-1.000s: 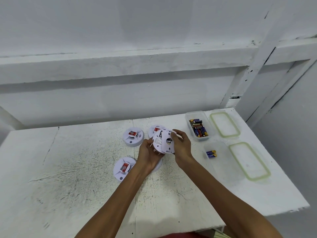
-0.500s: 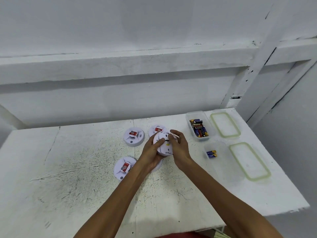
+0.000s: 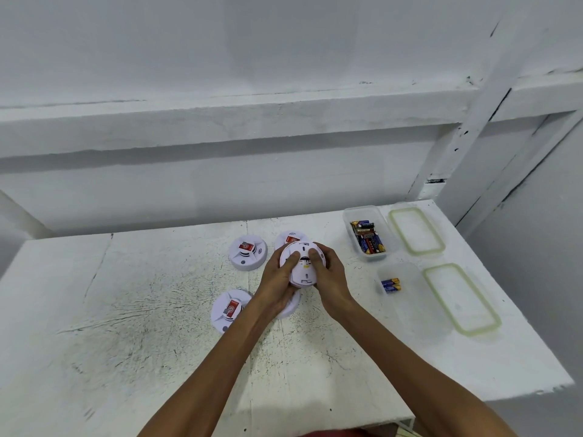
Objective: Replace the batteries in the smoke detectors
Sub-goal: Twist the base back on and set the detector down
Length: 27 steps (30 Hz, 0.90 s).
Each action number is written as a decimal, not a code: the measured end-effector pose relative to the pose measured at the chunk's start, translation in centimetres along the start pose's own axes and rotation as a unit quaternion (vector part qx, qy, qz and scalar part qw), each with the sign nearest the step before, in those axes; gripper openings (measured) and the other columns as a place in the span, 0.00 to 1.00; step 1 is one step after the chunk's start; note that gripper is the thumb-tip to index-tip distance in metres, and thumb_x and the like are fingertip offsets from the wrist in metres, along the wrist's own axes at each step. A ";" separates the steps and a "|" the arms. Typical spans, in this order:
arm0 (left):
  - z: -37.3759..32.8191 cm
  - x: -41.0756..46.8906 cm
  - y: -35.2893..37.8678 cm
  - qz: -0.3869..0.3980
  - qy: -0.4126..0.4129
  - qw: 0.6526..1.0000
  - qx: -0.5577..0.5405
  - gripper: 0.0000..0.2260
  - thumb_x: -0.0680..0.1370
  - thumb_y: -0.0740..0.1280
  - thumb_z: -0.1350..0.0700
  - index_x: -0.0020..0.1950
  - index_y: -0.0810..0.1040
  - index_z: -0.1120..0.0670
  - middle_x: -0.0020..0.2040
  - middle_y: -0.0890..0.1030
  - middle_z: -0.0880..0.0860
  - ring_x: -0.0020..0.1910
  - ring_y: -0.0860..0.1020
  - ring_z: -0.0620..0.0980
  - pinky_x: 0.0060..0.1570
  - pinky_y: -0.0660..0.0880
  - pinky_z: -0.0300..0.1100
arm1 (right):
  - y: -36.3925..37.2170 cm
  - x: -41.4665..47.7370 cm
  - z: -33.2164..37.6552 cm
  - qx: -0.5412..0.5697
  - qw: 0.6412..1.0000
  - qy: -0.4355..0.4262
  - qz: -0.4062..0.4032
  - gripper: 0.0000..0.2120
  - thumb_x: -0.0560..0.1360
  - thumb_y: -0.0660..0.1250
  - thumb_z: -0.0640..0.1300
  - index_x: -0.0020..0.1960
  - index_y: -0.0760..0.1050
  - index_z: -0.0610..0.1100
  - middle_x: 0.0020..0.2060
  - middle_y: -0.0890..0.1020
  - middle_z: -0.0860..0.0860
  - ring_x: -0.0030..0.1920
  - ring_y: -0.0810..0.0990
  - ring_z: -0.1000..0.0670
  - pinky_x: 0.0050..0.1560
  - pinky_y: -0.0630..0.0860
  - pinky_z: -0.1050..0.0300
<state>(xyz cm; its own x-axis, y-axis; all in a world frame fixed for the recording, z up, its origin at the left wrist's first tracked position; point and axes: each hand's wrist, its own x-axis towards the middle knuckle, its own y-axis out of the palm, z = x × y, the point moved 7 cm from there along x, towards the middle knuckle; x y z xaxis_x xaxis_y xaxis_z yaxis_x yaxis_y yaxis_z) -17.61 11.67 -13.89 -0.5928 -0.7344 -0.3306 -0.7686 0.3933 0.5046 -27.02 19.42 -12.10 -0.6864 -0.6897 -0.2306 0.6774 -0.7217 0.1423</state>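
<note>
A white round smoke detector (image 3: 302, 272) is held above the table with its back side facing me. My left hand (image 3: 280, 279) grips its left edge and my right hand (image 3: 329, 275) grips its right edge, both thumbs pressed on the back. Three more detectors with red labels lie on the table: one at the back left (image 3: 247, 252), one behind my hands (image 3: 290, 238), one at the front left (image 3: 230, 310). Another white round piece (image 3: 291, 305) lies partly hidden under my left wrist. A clear tub (image 3: 348, 216) holds several batteries (image 3: 367, 236). A second tub (image 3: 410, 313) holds two batteries (image 3: 390, 285).
Two clear lids with green rims lie on the right, one at the back (image 3: 415, 231) and one nearer (image 3: 460, 299). The white table (image 3: 142, 326) ends at a wall behind and drops off at the right and front edges.
The detector was tilted on edge between my hands; it has turned so its back faces me, and both thumbs now press on it.
</note>
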 end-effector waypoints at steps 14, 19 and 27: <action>0.3 -0.3 -0.6 -0.007 0.026 0.999 0.036 0.15 0.83 0.64 0.63 0.70 0.76 0.54 0.67 0.81 0.58 0.64 0.80 0.59 0.65 0.77 0.59 | 0.2 -0.3 -0.4 0.002 1.000 0.008 0.002 0.15 0.81 0.65 0.43 0.67 0.72 0.48 0.61 0.79 0.50 0.58 0.80 0.51 0.50 0.81 0.62; 0.2 -0.4 -0.4 0.001 0.023 0.999 0.030 0.17 0.84 0.63 0.63 0.72 0.75 0.56 0.68 0.80 0.58 0.66 0.80 0.59 0.66 0.76 0.57 | 0.2 -0.6 0.2 -0.024 1.000 -0.017 0.004 0.15 0.80 0.66 0.45 0.66 0.72 0.50 0.61 0.79 0.53 0.58 0.79 0.56 0.50 0.79 0.65; -0.8 -0.1 -0.6 0.012 0.053 0.991 0.125 0.18 0.82 0.67 0.59 0.73 0.75 0.51 0.67 0.81 0.53 0.66 0.79 0.56 0.66 0.76 0.60 | 0.3 -0.4 0.7 -0.028 0.999 -0.025 0.020 0.15 0.81 0.66 0.44 0.67 0.71 0.51 0.58 0.78 0.57 0.56 0.79 0.59 0.47 0.78 0.69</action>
<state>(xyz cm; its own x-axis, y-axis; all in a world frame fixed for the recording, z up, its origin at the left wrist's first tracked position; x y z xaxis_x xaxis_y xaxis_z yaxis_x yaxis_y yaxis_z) -16.93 11.07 -13.55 -0.5934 -0.7717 -0.2289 -0.7978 0.5262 0.2942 -26.73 19.46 -11.24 -0.6697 -0.7212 -0.1769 0.7174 -0.6899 0.0967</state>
